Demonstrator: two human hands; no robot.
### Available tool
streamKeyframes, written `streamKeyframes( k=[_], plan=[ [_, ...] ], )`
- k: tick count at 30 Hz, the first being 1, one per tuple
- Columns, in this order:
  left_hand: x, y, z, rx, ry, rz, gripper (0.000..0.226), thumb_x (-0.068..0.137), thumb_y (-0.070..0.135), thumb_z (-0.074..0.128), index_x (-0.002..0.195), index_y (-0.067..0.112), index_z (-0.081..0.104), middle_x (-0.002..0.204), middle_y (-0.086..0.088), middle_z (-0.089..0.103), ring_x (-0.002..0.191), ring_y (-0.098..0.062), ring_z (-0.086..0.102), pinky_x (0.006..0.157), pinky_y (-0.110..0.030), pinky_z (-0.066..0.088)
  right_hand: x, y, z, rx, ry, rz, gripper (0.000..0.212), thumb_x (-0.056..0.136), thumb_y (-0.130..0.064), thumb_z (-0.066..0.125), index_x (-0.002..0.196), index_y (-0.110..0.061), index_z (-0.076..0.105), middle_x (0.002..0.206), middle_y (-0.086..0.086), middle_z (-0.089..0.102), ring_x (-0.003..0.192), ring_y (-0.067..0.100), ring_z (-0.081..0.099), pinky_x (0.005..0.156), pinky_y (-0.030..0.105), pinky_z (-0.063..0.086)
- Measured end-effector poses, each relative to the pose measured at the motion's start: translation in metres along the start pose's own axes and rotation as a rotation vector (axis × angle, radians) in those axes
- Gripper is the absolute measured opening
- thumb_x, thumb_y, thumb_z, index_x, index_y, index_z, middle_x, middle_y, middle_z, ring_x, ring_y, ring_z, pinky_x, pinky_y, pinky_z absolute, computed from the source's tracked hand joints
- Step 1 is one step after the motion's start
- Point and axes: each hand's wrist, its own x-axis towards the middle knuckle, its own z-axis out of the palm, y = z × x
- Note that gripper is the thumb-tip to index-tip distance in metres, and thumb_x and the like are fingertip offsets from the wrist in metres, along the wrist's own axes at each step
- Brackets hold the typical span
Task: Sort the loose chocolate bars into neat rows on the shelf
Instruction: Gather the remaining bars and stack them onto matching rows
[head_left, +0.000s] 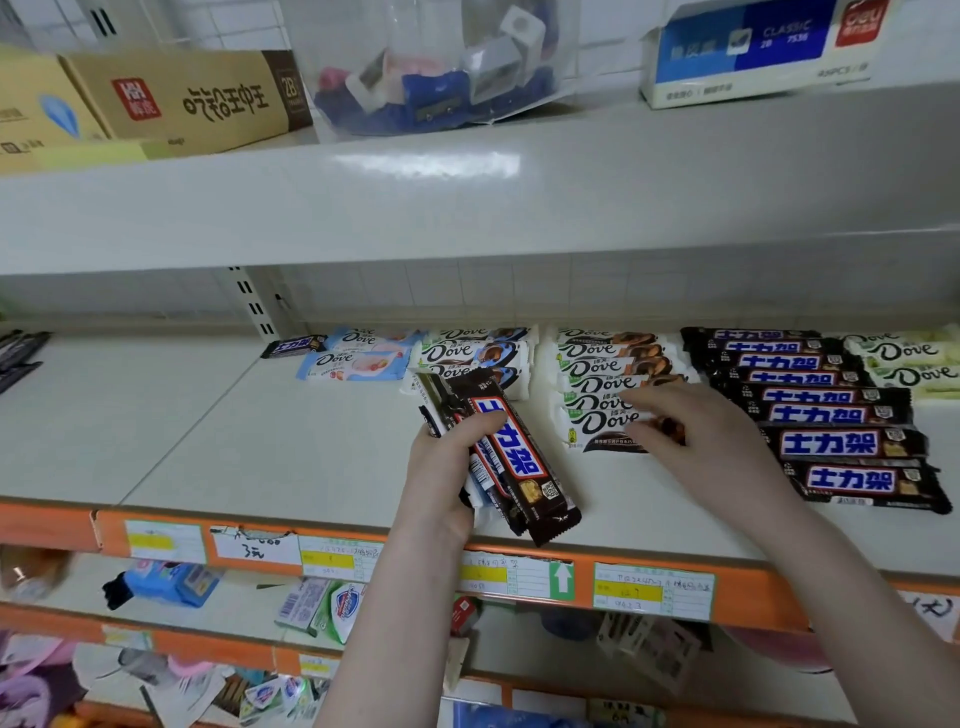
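I see my left hand (441, 467) clamped around a small stack of long, flat bars (511, 457), thumb curled across the top one. The top wrapper is glossy dark brown film with a blue and white block logo edged in red, and crimped ends; the stack tilts diagonally, its near end hanging over the shelf (208, 415) edge. Thinner pale wrappers peek out underneath it.

My right hand (691, 431) reaches left, fingers loosely spread and bent, resting on the nearest bar of the white Dove column (602, 395), with the fingertips pinching its dark right end. That column is a run of white, shiny rectangular packets overlapping like shingles from far to near.

To its right lies the dark brown row (831, 415), the same logo wrapper as in my left hand, stepped diagonally from far to near right, edges touching. Beyond it at the far right sit pale green Dove bars (909, 364). Left of the white column is another short Dove stack (472, 353), then two light blue Dove bars (358, 358) and one small dark bar (293, 345) lying loose at the far back.

The shelf is smooth, off-white painted metal with a matte sheen and an orange front strip (415, 545) carrying paper price labels (654, 590). On the shelf above sit a brown cardboard carton (182, 98) and a clear plastic bag (431, 67).
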Motion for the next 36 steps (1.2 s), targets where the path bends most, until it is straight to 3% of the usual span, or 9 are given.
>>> streamKeyframes(
  k=[3,6,9,14,18,23,29,32,36],
  plan=[
    [0.002,-0.003,0.0,0.008,-0.016,0.018,0.039,0.078,0.002,0.067,0.116,-0.001,0.058,0.089,-0.015,0.069,0.064,-0.022,0.068,0.058,-0.032,0.059,-0.013,-0.026,0.007,0.231,-0.06,0.09,0.028,0.086,-0.03,0.06,0.113,-0.027,0.064,0.1,-0.014,0.063,0.092,0.004,0.058,0.084,0.021,0.042],
    [0.001,-0.004,0.002,-0.012,-0.039,0.036,0.04,0.078,0.002,0.068,0.117,0.0,0.058,0.091,-0.016,0.069,0.067,-0.022,0.068,0.06,-0.033,0.059,-0.021,-0.04,0.017,0.389,-0.174,0.14,0.032,0.082,-0.034,0.064,0.113,-0.028,0.063,0.098,-0.013,0.066,0.091,0.0,0.06,0.079,0.018,0.045],
    [-0.001,-0.005,0.002,-0.013,-0.067,0.054,0.04,0.078,0.004,0.069,0.117,0.0,0.058,0.087,-0.014,0.07,0.065,-0.02,0.069,0.056,-0.031,0.057,-0.024,-0.048,0.022,0.498,-0.253,0.191,0.035,0.079,-0.024,0.07,0.114,-0.026,0.062,0.092,-0.009,0.069,0.088,-0.003,0.061,0.076,0.009,0.044],
    [-0.003,-0.004,0.0,-0.013,-0.105,0.06,0.042,0.078,0.005,0.068,0.118,-0.002,0.056,0.084,-0.013,0.07,0.063,-0.02,0.068,0.055,-0.03,0.056,-0.03,-0.053,0.016,0.635,-0.323,0.212,0.02,0.083,-0.012,0.065,0.093,-0.029,0.068,0.092,-0.009,0.072,0.084,-0.003,0.064,0.072,0.009,0.048],
    [-0.001,-0.004,-0.005,-0.039,-0.123,0.08,0.041,0.078,0.003,0.067,0.117,-0.005,0.057,0.098,-0.021,0.069,0.074,-0.027,0.069,0.068,-0.039,0.059,-0.037,-0.051,0.012,0.65,-0.259,0.303,0.02,0.086,-0.014,0.061,0.103,-0.022,0.067,0.1,-0.004,0.069,0.095,0.009,0.063,0.083,0.025,0.048],
    [-0.003,-0.009,-0.001,-0.04,-0.158,0.077,0.039,0.078,0.002,0.068,0.115,-0.004,0.058,0.102,-0.023,0.068,0.075,-0.027,0.069,0.071,-0.043,0.059,-0.05,-0.056,0.009,0.697,-0.163,0.345,0.021,0.083,-0.012,0.065,0.103,-0.019,0.068,0.094,-0.003,0.071,0.085,0.01,0.066,0.074,0.022,0.052],
    [-0.016,-0.023,0.017,-0.082,-0.148,0.037,0.016,0.081,-0.001,0.064,0.095,0.001,0.058,0.056,-0.006,0.063,0.041,-0.014,0.056,0.044,-0.021,0.049,-0.066,-0.03,-0.013,0.622,-0.048,0.321,0.023,0.084,-0.011,0.063,0.091,-0.032,0.068,0.089,-0.011,0.072,0.08,0.002,0.066,0.07,0.015,0.049],
    [-0.022,-0.03,0.034,-0.092,-0.104,0.049,0.017,0.081,-0.002,0.064,0.091,0.007,0.053,0.056,-0.006,0.058,0.038,-0.014,0.052,0.041,-0.019,0.046,-0.075,-0.004,-0.043,0.513,-0.063,0.295,0.02,0.087,-0.014,0.06,0.092,-0.032,0.065,0.085,-0.018,0.068,0.075,-0.005,0.063,0.06,0.004,0.044],
    [-0.035,-0.049,0.074,-0.088,-0.049,0.066,0.015,0.081,-0.003,0.063,0.091,0.004,0.055,0.06,-0.007,0.057,0.039,-0.013,0.053,0.041,-0.018,0.046,-0.083,0.045,-0.084,0.326,-0.072,0.303,0.02,0.089,-0.02,0.057,0.107,-0.028,0.063,0.089,-0.019,0.062,0.08,-0.008,0.056,0.061,0.006,0.042]
  ],
)
